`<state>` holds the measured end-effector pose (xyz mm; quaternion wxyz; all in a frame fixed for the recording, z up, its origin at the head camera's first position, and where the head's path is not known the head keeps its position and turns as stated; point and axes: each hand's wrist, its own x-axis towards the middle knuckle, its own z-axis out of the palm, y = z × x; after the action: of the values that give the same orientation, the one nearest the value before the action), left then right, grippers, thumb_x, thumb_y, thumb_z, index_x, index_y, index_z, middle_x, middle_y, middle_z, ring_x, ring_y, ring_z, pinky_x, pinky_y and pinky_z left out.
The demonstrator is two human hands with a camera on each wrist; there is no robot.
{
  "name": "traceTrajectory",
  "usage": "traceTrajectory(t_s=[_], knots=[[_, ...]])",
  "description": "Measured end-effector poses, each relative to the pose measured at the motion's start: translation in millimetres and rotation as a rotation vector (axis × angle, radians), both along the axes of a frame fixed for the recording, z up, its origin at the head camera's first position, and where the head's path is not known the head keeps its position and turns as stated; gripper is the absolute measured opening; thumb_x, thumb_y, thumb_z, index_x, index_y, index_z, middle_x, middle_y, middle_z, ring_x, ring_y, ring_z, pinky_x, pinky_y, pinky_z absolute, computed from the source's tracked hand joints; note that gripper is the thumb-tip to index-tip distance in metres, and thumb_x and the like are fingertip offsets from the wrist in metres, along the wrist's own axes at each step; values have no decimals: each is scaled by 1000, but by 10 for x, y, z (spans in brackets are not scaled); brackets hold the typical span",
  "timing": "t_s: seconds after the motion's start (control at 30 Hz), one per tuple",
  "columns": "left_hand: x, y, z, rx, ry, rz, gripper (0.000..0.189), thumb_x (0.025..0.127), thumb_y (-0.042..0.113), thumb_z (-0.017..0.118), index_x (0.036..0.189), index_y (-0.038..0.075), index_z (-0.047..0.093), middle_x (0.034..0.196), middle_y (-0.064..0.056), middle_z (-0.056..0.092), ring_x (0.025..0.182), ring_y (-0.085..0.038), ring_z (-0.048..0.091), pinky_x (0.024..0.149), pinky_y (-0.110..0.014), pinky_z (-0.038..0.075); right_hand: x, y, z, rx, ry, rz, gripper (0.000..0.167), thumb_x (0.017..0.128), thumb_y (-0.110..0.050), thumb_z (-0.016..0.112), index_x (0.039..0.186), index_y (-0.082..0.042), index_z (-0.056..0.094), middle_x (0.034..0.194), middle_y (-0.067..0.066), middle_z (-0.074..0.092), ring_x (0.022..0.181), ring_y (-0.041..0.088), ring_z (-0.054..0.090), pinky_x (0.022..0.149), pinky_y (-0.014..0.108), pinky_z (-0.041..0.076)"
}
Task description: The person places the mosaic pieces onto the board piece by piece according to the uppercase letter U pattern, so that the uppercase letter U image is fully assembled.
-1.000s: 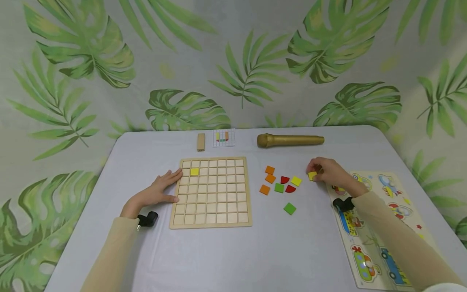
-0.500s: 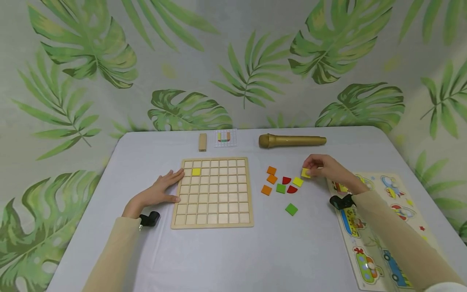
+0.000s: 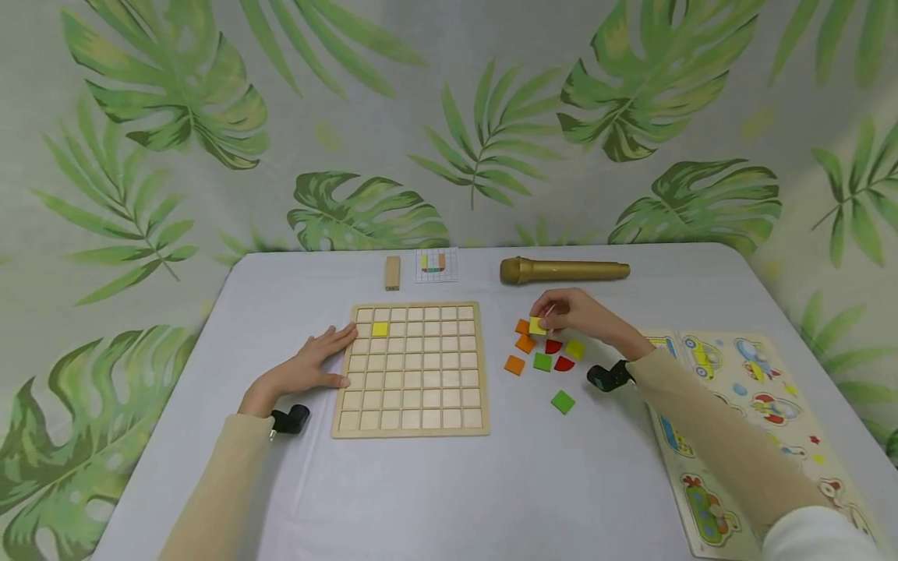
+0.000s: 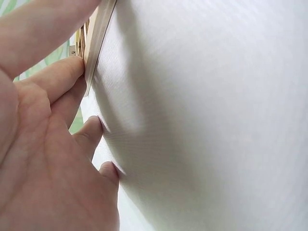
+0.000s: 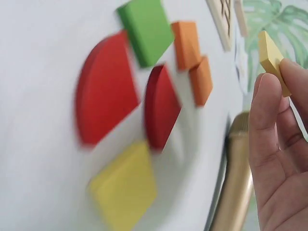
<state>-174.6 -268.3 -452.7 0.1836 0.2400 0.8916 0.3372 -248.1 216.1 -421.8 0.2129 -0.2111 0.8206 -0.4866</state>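
Note:
My right hand [image 3: 571, 312] pinches a yellow square tile [image 5: 272, 57] between thumb and fingers, above the loose tiles. On the left, my left hand [image 3: 309, 366] lies with spread, straight fingers against the left edge of the wooden grid board [image 3: 410, 435]. In the left wrist view its fingertips touch the board's side and the cloth. One yellow tile [image 3: 380, 329] sits in a cell near the board's upper left. Under and beside the right hand lie orange tiles [image 3: 514, 365], green tiles [image 3: 563, 402], red quarter-round tiles [image 5: 107, 91] and another yellow tile [image 5: 126, 185].
A gold microphone [image 3: 564, 270] lies at the back. Left of it are a small pattern card [image 3: 436, 266] and a wooden block [image 3: 392, 273]. A picture puzzle board [image 3: 761, 389] lies at the right, partly under the right forearm.
My right hand has moved left with the yellow tile, from near the puzzle board to over the orange tiles. The left hand stays at the board's edge.

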Motion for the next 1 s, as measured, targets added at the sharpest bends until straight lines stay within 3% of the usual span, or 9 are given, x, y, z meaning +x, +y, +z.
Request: traceTrajectory(t_s=[0.47, 0.77, 1.0], knots=[[-6, -1, 5, 2, 0, 1, 91, 84, 30, 73, 150, -3, 20, 156, -23, 11, 140, -46, -4, 106, -64, -7, -104, -831, -3, -60, -48, 114, 17, 88, 2, 63, 104, 5, 62, 95, 14, 62, 74, 28, 57, 65, 36, 52], [0, 7, 6, -7, -3, 10, 91, 84, 30, 73, 150, -3, 20, 156, -22, 10, 141, -45, -4, 107, -63, -7, -150, -1365, -86, -82, -54, 169, 16, 86, 3, 63, 102, 3, 65, 88, 10, 61, 68, 19, 57, 60, 33, 51], [12, 20, 16, 0, -2, 18, 90, 84, 28, 74, 150, -4, 21, 156, -23, 11, 141, -46, -4, 107, -63, -8, -150, -1793, -175, -80, 2, 190, 14, 86, 3, 63, 99, 2, 66, 85, 7, 60, 66, 14, 55, 58, 27, 48]])
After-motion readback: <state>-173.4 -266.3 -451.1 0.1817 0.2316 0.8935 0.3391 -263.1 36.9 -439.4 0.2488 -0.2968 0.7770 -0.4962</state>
